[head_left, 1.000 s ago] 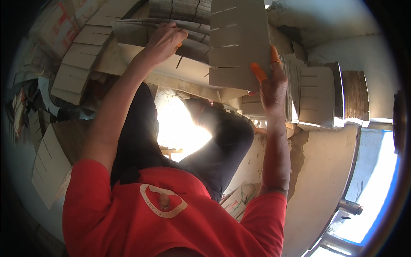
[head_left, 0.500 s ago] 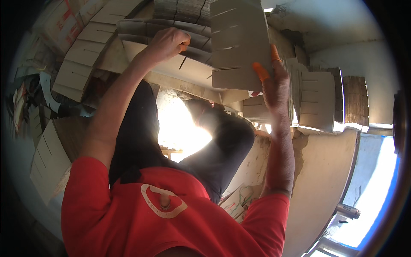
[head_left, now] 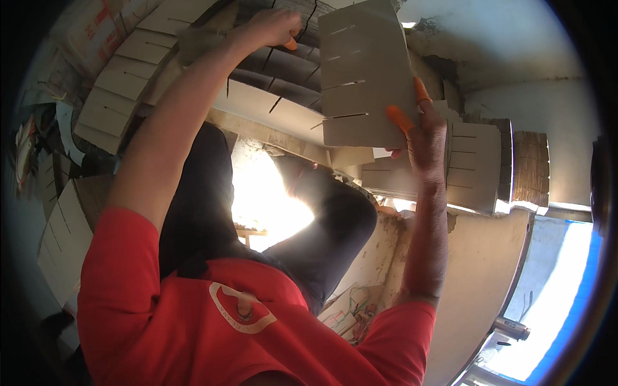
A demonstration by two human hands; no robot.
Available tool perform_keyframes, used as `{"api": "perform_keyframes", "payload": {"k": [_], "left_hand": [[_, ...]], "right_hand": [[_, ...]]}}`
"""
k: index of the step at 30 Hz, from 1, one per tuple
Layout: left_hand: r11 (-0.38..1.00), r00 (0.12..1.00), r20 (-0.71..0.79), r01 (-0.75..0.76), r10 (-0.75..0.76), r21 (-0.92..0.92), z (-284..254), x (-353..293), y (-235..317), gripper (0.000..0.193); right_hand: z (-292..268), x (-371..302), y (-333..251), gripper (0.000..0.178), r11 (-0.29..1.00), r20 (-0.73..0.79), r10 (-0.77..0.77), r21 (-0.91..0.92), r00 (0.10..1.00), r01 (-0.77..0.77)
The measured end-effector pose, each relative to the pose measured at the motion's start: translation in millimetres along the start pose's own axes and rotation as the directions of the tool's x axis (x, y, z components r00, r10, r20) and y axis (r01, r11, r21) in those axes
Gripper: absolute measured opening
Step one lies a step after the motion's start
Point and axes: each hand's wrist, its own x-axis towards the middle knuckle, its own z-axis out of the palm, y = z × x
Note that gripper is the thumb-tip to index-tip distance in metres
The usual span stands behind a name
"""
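My right hand (head_left: pixel 425 138), with orange finger covers on thumb and finger, grips a grey slotted cardboard sheet (head_left: pixel 360 71) by its right edge, thumb on the near face. The sheet stands upright at the left end of that hand. Farther left, my left hand (head_left: pixel 278 29) is closed, fingers curled, an orange cover showing on one tip; what it pinches, if anything, is hidden. Below it several slotted cardboard strips (head_left: pixel 283 80) stand in parallel rows. The held sheet's left edge meets or overlaps their right ends; I cannot tell which.
A row of slotted cardboard pieces (head_left: pixel 122 83) curves along the left, beside a printed carton (head_left: pixel 96 38). More cardboard stacks (head_left: pixel 473 161) stand at the right, near a brown bundle (head_left: pixel 531 167). My legs (head_left: pixel 199 193) are below the work surface's near edge (head_left: pixel 270 135).
My left hand has moved away from me and slightly right, over the farther strips. My right hand and the sheet have shifted slightly right and nearer.
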Motion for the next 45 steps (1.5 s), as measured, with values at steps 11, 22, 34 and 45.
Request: {"api": "perform_keyframes", "payload": {"k": [11, 22, 34, 45], "left_hand": [[0.987, 0.985, -0.144, -0.076, 0.096, 0.139, 19.9, 2.5, -7.0, 0.02], [0.994, 0.967, -0.244, -0.049, 0.071, 0.093, 31.2, 0.4, -13.3, 0.01], [0.998, 0.978, -0.208, -0.017, 0.03, 0.062, 29.5, -1.6, -12.7, 0.011], [0.997, 0.962, -0.261, -0.077, 0.082, 0.031, 35.2, 3.6, -16.1, 0.008]], "right_hand": [[8.7, 0.9, -7.2, 0.06, 1.0, 0.0, -0.028, 0.002, 1.0, 0.028], [4.9, 11.8, -13.0, 0.061, 1.0, 0.069, -0.002, -0.022, 0.998, 0.004], [16.9, 8.2, -20.2, 0.063, 0.996, 0.155, 0.075, -0.065, 0.985, -0.066], [54.9, 8.4, 17.8, 0.07, 0.982, 0.258, 0.05, -0.189, 0.965, -0.001]]}}
